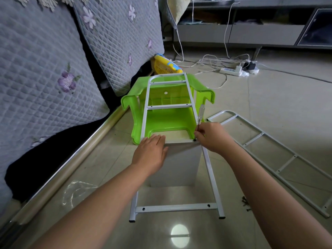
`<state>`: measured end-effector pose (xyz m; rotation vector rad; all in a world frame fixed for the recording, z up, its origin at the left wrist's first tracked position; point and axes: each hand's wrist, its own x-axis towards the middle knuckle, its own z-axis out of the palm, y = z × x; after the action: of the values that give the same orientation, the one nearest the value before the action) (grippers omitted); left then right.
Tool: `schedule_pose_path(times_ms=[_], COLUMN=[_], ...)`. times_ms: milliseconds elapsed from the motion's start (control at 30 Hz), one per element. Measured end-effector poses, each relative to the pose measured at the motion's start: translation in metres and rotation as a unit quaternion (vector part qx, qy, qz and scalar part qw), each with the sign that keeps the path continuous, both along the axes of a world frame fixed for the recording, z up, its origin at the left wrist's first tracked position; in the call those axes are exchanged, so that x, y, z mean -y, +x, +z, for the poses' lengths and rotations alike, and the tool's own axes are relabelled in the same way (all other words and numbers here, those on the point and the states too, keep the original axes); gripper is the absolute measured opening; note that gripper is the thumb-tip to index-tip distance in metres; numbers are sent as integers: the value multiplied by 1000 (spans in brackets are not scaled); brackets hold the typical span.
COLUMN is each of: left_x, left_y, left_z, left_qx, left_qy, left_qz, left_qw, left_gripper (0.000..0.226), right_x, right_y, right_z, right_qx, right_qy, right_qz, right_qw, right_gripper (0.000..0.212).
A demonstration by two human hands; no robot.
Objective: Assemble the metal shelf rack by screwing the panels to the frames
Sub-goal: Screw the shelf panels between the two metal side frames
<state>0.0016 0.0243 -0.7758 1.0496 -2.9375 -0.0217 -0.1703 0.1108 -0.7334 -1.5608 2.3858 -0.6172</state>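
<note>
A person's left hand (150, 153) lies flat, fingers straight and together, on the top edge of a white rectangular shelf panel (179, 164) that stands upright on a white ladder-like metal frame (168, 106), whose far end leans on an overturned lime-green plastic stool (161, 121) on the tiled floor. The right hand (212, 138) grips a clear-handled screwdriver (200, 115), its tip at a dark screw (194, 140) at the panel's right corner. A second white metal frame (269, 159) lies flat to the right, loose dark screws (244, 203) beside it.
</note>
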Motion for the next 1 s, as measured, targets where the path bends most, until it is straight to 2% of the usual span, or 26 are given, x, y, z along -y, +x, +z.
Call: schedule_pose_path(times_ms=[100,300,467,533,600,700,900,1000], left_x=[-1,0,-3,-2,-1,-1,-1,-1], left_y=[-1,-1,0,-1,0,0,-1,-2], left_z=[1,1,7,6,5,6,5,5], left_qx=[13,32,10,19,23,19,32,34], left_qy=[7,-2,9,6,7,13,18,19], left_qz=[4,13,3,7,9,9,9,12], left_qw=[1000,999,1000,1000,1000,1000,999,999], left_gripper=[49,49,69,61,52,56,47,47], right_x=[-3,-8,-3,-1,3,7,9,5], right_y=[0,3,2,1,0,3,-2,0], right_z=[1,-4,4,12,17,23,30,34], right_qx=[44,99,156,194,195,179,211,216], right_qy=[-24,-60,-113,-131,-101,-39,-104,-127], right_qz=[-27,-53,-63,-69,-59,-37,-77,-53], right_qw=[998,992,979,970,974,982,969,967], right_gripper=[21,19,16,17,19,25,17,16])
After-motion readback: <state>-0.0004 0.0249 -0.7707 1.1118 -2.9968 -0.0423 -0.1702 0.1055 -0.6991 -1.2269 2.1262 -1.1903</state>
